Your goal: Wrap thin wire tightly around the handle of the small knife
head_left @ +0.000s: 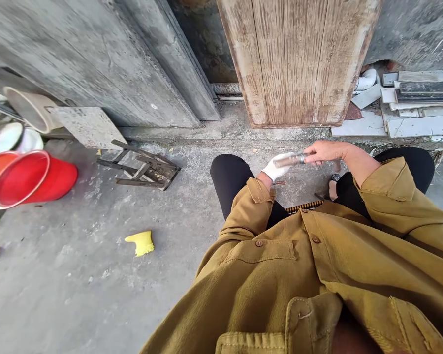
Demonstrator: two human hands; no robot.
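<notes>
In front of my lap is a thick greyish-brown metal rod (287,161) with a ridged, thread-like section near its right end; I cannot make out its exact kind. My left hand (275,168), in a white glove, is closed around the rod's left part. My right hand (323,152) is bare, its fingers pinching the ridged end. A thin reddish-brown stick (279,183) pokes out below the glove; what it belongs to is hidden. Under my right wrist a blurred brownish piece (336,166) shows, too unclear to name.
A small wooden stool (147,167) lies tipped on the concrete floor (96,275) to the left, near a red bucket (61,177) and a yellow scrap (142,242). Ahead leans a wooden panel (299,64). Stacked boards (421,125) lie at the right wall.
</notes>
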